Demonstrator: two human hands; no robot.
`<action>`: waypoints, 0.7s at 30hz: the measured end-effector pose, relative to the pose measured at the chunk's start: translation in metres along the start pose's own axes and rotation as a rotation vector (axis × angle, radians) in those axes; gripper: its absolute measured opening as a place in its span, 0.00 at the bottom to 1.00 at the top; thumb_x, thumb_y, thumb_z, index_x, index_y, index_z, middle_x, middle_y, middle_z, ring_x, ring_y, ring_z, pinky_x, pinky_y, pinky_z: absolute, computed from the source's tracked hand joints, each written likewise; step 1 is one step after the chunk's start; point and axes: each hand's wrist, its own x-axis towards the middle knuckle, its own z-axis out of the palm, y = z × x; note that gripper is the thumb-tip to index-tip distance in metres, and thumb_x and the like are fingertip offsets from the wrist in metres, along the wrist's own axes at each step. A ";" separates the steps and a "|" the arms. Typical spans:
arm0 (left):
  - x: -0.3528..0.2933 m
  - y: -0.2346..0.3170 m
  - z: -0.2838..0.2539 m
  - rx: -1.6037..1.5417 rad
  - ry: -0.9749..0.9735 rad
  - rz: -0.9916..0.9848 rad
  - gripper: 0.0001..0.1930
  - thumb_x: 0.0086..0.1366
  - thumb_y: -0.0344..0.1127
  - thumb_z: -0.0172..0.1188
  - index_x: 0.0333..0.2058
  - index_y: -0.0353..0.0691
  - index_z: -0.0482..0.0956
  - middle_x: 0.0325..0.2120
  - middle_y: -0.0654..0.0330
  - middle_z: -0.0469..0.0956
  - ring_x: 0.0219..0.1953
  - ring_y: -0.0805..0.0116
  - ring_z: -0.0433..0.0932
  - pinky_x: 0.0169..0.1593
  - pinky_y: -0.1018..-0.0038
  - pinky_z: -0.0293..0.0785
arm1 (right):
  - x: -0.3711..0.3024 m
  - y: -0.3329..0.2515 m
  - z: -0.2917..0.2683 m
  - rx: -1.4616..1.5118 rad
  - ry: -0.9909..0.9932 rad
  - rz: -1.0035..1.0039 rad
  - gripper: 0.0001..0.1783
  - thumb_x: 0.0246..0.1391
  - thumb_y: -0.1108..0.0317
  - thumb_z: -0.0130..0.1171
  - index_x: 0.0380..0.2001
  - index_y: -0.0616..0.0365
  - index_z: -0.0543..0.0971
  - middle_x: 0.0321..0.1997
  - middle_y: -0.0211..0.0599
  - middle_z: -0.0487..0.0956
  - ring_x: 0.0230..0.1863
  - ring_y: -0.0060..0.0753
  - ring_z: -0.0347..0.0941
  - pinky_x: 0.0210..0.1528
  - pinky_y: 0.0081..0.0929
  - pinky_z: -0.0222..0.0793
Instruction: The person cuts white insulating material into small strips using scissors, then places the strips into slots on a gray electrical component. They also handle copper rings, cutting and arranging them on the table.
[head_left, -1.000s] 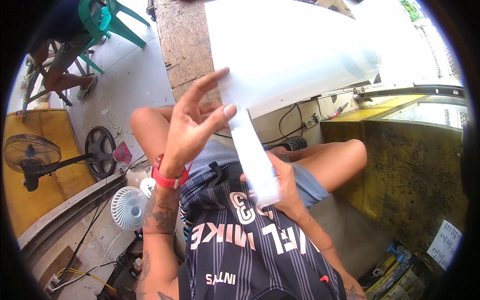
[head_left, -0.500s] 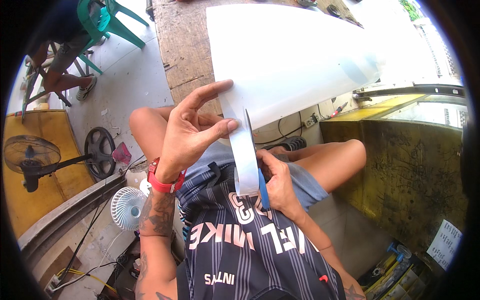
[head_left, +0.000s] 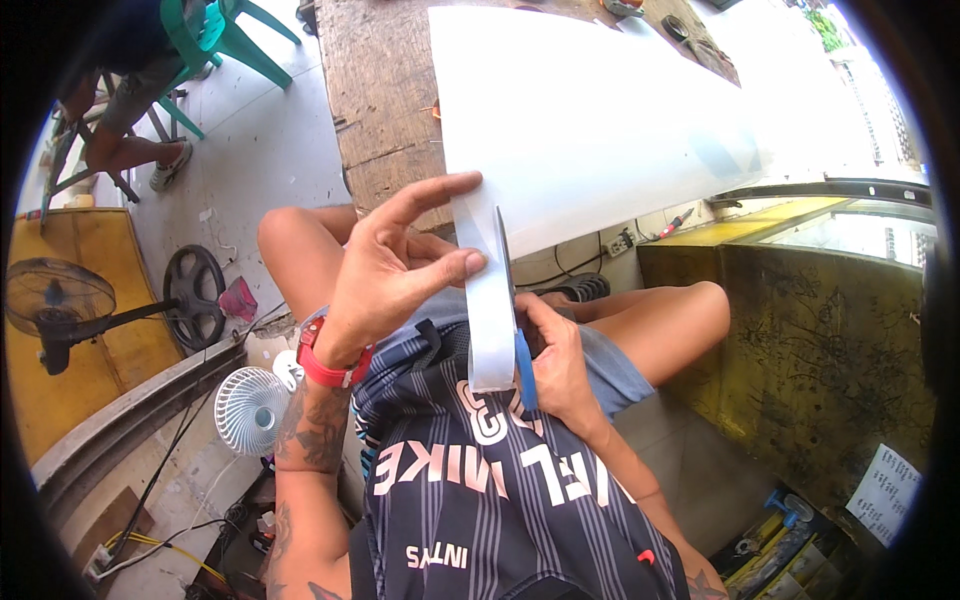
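A: What have we got on the left hand (head_left: 392,268)?
B: We see it pinching the white strip (head_left: 488,335): thumb on its face, index finger stretched to the left edge of the white sheet (head_left: 600,130). Other fingers bent behind; we can't tell exactly what they touch.
A: Right hand (head_left: 558,365)?
B: Closed round the blue handles of the scissors (head_left: 526,372). Blades point away from the body, between strip and sheet. We can't tell how wide they're open.
A: Where do we have the sheet?
B: On the wooden table (head_left: 380,105), near corner overhanging toward the lap. Strip runs off that corner and hangs before the black jersey (head_left: 500,560), lower end curled.
A: Around us?
B: Red wristwatch (head_left: 330,360) on the left wrist, white fan (head_left: 250,412) beside that forearm, black fan (head_left: 62,300) farther left. Green chair (head_left: 232,45) upper left, near another person's leg (head_left: 130,152).
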 end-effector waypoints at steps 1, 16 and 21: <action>-0.002 -0.001 0.001 0.006 -0.011 -0.016 0.36 0.63 0.27 0.74 0.67 0.30 0.69 0.66 0.46 0.72 0.46 0.63 0.88 0.49 0.72 0.87 | 0.001 0.001 0.001 0.026 0.005 0.005 0.22 0.52 0.66 0.73 0.47 0.66 0.80 0.32 0.37 0.81 0.29 0.18 0.75 0.31 0.22 0.70; -0.019 -0.009 0.009 -0.056 0.003 -0.037 0.36 0.63 0.27 0.75 0.67 0.30 0.69 0.65 0.46 0.74 0.44 0.67 0.87 0.47 0.75 0.86 | 0.003 -0.004 0.001 0.060 0.003 0.032 0.23 0.53 0.67 0.72 0.50 0.66 0.79 0.29 0.36 0.81 0.29 0.18 0.77 0.31 0.22 0.72; -0.019 -0.006 0.013 -0.059 0.026 -0.006 0.36 0.63 0.28 0.74 0.68 0.31 0.70 0.64 0.46 0.74 0.46 0.67 0.87 0.47 0.75 0.86 | -0.002 -0.003 0.001 0.100 0.012 0.033 0.22 0.53 0.66 0.73 0.48 0.66 0.80 0.29 0.35 0.81 0.28 0.18 0.75 0.31 0.22 0.71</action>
